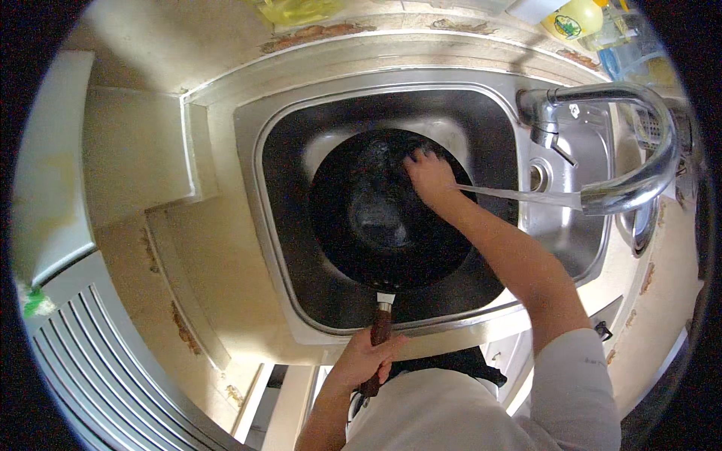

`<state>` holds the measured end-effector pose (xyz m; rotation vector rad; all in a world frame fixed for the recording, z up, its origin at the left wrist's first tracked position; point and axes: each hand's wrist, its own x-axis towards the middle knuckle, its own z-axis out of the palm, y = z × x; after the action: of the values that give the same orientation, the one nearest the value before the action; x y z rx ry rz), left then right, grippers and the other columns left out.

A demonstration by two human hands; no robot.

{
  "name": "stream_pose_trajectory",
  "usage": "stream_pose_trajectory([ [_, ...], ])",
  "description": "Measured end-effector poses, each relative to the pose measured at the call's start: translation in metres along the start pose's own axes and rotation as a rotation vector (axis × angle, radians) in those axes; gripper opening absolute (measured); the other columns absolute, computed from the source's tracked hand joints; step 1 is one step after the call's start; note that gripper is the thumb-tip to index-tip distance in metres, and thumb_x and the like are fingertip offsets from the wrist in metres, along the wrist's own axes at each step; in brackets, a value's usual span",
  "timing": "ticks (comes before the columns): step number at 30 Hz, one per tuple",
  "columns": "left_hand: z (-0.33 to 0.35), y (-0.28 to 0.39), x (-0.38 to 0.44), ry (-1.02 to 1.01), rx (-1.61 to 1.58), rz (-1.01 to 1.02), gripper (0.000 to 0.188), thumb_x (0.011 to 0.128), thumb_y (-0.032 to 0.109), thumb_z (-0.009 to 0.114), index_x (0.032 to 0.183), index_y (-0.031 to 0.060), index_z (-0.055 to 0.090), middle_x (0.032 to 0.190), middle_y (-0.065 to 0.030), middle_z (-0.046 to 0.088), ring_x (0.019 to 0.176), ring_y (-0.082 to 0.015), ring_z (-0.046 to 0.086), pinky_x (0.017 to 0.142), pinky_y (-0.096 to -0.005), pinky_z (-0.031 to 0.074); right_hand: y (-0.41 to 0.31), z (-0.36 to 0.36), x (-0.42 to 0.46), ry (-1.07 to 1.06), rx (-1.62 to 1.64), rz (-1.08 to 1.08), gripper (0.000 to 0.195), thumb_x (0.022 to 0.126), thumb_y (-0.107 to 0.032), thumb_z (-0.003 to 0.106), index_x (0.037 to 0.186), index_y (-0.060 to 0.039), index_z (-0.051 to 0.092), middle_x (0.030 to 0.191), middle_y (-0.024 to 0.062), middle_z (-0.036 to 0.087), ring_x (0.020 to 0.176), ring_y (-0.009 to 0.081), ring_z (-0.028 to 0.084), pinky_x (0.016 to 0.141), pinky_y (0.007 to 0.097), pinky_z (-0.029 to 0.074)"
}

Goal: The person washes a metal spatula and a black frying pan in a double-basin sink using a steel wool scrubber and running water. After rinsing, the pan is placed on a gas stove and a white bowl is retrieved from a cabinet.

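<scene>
A black wok (338, 208) lies in the large basin of a stainless steel sink (496, 135), its handle towards me over the front rim. My left hand (369, 358) is closed around the wok's brown wooden handle (382, 327). Inside the wok, at its upper right, my right hand (431, 172) has its fingers bent against the dark surface; whether they hold something cannot be told. A stream of water (519, 195) runs from the curved chrome faucet (626, 197) and meets my right wrist. Some water glistens in the wok's bottom.
A smaller basin (569, 237) with a drain adjoins on the right, under the faucet. Bottles, one with yellow liquid (578, 20), stand at the back right. Something yellow and translucent (299, 8) lies at the back. A grooved pale panel (96, 349) is at the lower left.
</scene>
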<state>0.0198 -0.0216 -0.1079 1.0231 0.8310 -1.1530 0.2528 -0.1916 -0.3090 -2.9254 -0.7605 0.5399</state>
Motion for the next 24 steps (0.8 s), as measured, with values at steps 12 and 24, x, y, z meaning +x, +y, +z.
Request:
stream_pose_trajectory([
  [12, -0.002, -0.005, 0.005, -0.087, -0.137, -0.054, 0.028, 0.093, 0.027, 0.064, 0.082, 0.0071, 0.049, 0.055, 0.0022, 0.045, 0.039, -0.0095, 0.046, 0.036, -0.0276, 0.04, -0.067, 0.007, -0.027, -0.336, 0.537, -0.548, 0.037, 0.079, -0.005, 0.065, 0.114, -0.0011, 0.054, 0.109, 0.0229, 0.056, 0.103, 0.0414, 0.058, 0.088, 0.0466, 0.05],
  [24, -0.002, -0.011, 0.009, -0.039, -0.138, 0.018, 0.026, 0.092, 0.027, 0.065, 0.082, 0.009, 0.05, 0.053, 0.0003, 0.049, 0.037, -0.0116, 0.046, 0.034, -0.0297, 0.04, 0.0, -0.003, 0.035, 0.383, 0.093, 0.169, 0.027, 0.08, -0.003, 0.055, 0.108, -0.0033, 0.056, 0.102, 0.0187, 0.059, 0.094, 0.0375, 0.062, 0.078, 0.0465, 0.054],
])
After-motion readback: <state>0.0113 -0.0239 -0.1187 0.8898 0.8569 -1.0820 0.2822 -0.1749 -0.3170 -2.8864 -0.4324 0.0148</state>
